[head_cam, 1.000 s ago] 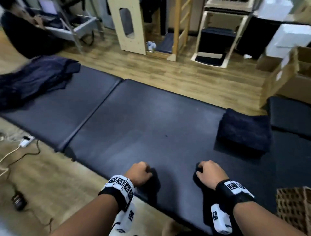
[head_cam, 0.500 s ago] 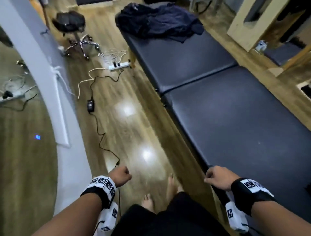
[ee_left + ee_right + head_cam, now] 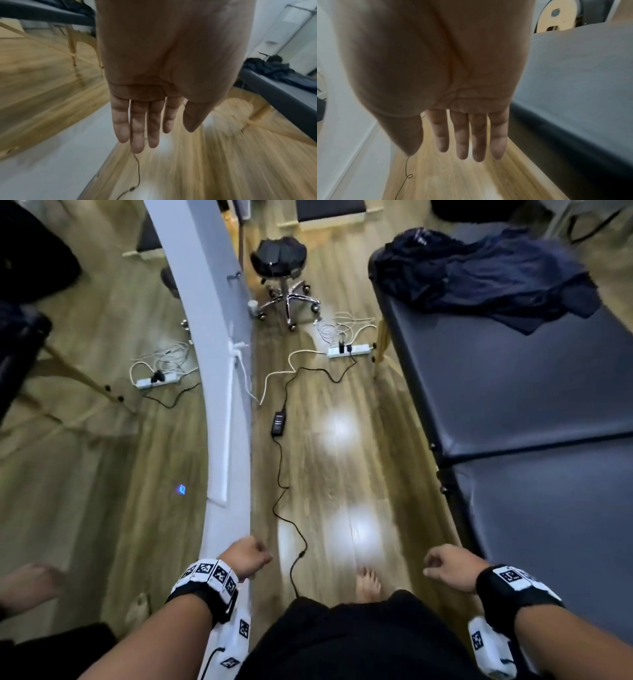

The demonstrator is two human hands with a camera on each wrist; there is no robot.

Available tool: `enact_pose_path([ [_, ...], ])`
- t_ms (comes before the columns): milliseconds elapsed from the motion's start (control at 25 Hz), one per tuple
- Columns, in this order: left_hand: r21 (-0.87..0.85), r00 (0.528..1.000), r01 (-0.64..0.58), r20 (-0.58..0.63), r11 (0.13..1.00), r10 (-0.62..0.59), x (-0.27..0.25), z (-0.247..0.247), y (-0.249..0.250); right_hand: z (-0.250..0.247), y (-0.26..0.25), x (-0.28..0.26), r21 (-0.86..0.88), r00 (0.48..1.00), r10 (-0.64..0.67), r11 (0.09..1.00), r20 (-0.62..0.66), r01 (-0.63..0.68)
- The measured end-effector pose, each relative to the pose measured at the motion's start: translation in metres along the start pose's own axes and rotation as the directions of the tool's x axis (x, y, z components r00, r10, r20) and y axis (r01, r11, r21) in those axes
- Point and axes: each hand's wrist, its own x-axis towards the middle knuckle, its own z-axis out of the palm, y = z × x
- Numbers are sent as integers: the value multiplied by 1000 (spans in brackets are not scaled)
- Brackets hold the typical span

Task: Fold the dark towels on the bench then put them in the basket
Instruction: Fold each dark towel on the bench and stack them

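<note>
A heap of unfolded dark towels (image 3: 479, 275) lies on the far end of the black padded bench (image 3: 513, 392), at the upper right of the head view. I stand on the floor beside the bench. My left hand (image 3: 246, 556) hangs over the floor, far from the heap, and holds nothing. My right hand (image 3: 445, 566) hangs near the bench's near edge, also holding nothing. In the left wrist view the fingers (image 3: 142, 121) are straight, with the towels (image 3: 274, 73) far off to the right. The right wrist view shows straight fingers (image 3: 471, 135) beside the bench (image 3: 573, 81). No basket is in view.
A grey curved panel (image 3: 219, 371) runs along the left of the wooden floor. A black cable with a power adapter (image 3: 278, 422) crosses the floor to a power strip (image 3: 347, 350). A wheeled stool (image 3: 284, 268) stands at the far end. My bare foot (image 3: 368, 580) is on the floor.
My hands have come off the bench's front edge and now hang over the floor. The view has swung left along the bench; the folded towel and the basket have left the picture.
</note>
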Motion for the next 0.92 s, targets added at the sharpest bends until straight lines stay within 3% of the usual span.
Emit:
enact_pose_path([
  [160, -97, 994, 31, -100, 995, -40, 28, -65, 15, -63, -29, 57, -79, 998, -19, 997, -56, 15],
  [280, -133, 994, 60, -77, 989, -71, 61, -101, 22, -100, -44, 92, -91, 999, 19, 996, -27, -21],
  [480, -82, 1000, 9, -22, 997, -11, 158, -184, 49, -185, -82, 153, -84, 997, 77, 993, -14, -78],
  [760, 49, 990, -129, 63, 990, 126, 246, -301, 136, -308, -136, 193, 147, 966, 152, 982, -209, -123],
  [920, 128, 974, -216, 100, 968, 204, 291, -348, 197, -355, -138, 213, 316, 948, 222, 938, -229, -143],
])
